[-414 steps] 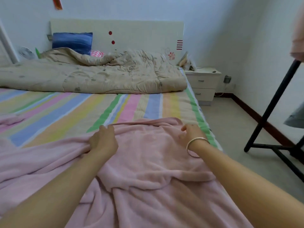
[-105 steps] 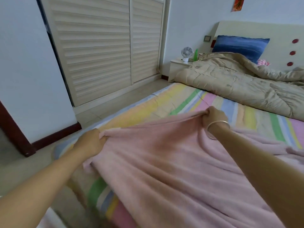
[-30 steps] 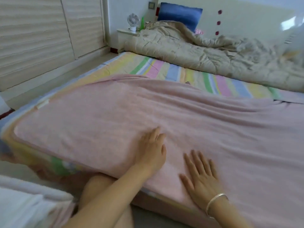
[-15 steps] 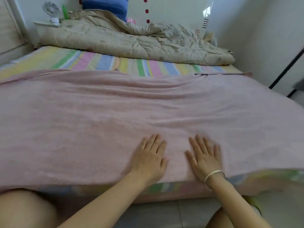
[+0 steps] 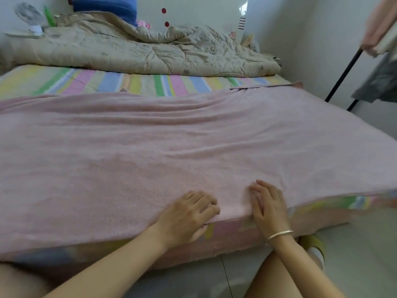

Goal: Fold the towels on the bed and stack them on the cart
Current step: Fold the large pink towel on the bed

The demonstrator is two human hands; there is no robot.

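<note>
Both hands, spread flat on the cloth half a second earlier, are now drawn back to the near edge with fingers curled. The large pale pink terry towel (image 5: 193, 136) is laid open across the near half of the bed with the multicoloured striped sheet (image 5: 129, 82), its near hem hanging just over the mattress edge. It is not yet folded.

The left hand (image 5: 189, 214) is closed on that hem: the fingers are bent over the top and the thumb is tucked beneath, so the cloth is pinched. The right hand (image 5: 268, 205), marked by a thin silver bangle (image 5: 279, 234), is set just beside it, fingers bent into the towel, and a small ridge of cloth is raised between the two hands. Whether its thumb is under the hem cannot be told.

Trouble is most likely to be caused by how close together the hands are placed. If the hem is lifted only at its middle, the left and right corners may be left dragging and a crooked fold produced. The long ripples at the far right may also be trapped inside the fold.

A rumpled beige quilt (image 5: 139, 46) is heaped at the far end of the bed. At the far right a black metal frame (image 5: 343, 74), probably the cart, is seen well apart from the towel.
</note>
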